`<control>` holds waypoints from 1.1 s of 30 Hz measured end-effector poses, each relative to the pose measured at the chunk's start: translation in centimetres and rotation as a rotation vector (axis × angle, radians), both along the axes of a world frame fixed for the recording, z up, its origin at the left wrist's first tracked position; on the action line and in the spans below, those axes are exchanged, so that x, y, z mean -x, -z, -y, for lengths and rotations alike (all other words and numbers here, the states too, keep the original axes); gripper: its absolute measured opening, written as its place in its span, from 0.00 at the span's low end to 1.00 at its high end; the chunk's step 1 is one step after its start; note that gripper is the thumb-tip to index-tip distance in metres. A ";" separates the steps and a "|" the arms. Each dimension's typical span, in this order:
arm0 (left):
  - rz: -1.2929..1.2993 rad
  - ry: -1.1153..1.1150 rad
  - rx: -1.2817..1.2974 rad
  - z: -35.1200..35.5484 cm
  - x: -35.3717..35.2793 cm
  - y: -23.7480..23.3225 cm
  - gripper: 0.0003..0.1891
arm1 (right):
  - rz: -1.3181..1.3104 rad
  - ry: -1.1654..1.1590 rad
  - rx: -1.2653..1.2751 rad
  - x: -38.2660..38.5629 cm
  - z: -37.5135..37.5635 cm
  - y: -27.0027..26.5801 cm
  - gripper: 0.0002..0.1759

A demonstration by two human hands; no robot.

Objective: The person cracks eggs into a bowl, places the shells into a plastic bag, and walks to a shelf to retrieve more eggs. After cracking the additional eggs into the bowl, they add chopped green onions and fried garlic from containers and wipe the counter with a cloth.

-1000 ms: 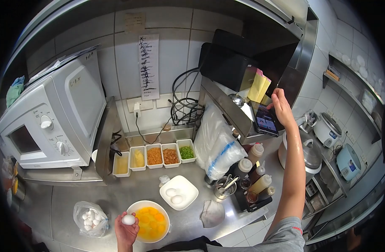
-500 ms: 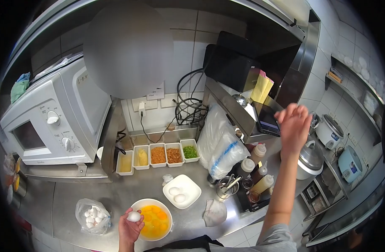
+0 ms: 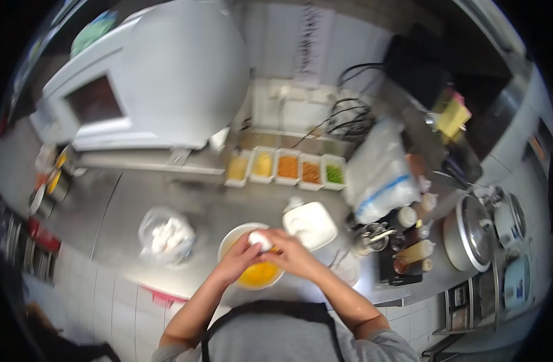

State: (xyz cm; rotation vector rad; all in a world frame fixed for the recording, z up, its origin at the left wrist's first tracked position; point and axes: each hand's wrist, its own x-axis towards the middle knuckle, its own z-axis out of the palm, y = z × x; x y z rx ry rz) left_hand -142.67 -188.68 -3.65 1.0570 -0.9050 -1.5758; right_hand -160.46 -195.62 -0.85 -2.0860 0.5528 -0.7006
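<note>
Above a white round bowl (image 3: 224, 242), my two hands meet around a white egg (image 3: 259, 240). My left hand (image 3: 235, 260) grips it from the left, its fingers closed on the shell. From the right, my right hand (image 3: 293, 256) presses its fingertips against the same egg. Yellow raw egg (image 3: 258, 274) shows in the bowl beneath. A white square dish (image 3: 322, 220) stands just beyond my right hand; blur hides what lies in it. Left of the bowl, a clear plastic bag (image 3: 168, 236) holds several white eggs or shells.
Small white tubs of chopped ingredients (image 3: 287, 168) line the back. A microwave (image 3: 95, 99) is at the back left. Wrapped plastic bags (image 3: 382, 175), squeeze bottles (image 3: 418, 250) and a lidded cooker (image 3: 468, 234) stand on the right. A crumpled white cloth or bag (image 3: 348, 268) lies near the front edge.
My right hand has come down from the raised right side to the egg in my left hand. The egg is now over the bowl. The camera view has shifted and blurred.
</note>
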 end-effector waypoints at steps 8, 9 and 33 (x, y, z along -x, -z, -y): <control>0.434 -0.111 0.099 -1.2 -3.2 0.2 0.29 | 0.221 0.252 -0.016 1.3 1.0 3.1 0.27; 0.420 -0.126 0.097 -1.3 -3.8 0.6 0.28 | 0.248 0.311 0.130 2.0 0.8 3.3 0.26; 0.733 0.072 0.560 0.6 -2.6 -3.0 0.25 | 0.047 0.064 -0.726 0.0 1.2 4.1 0.24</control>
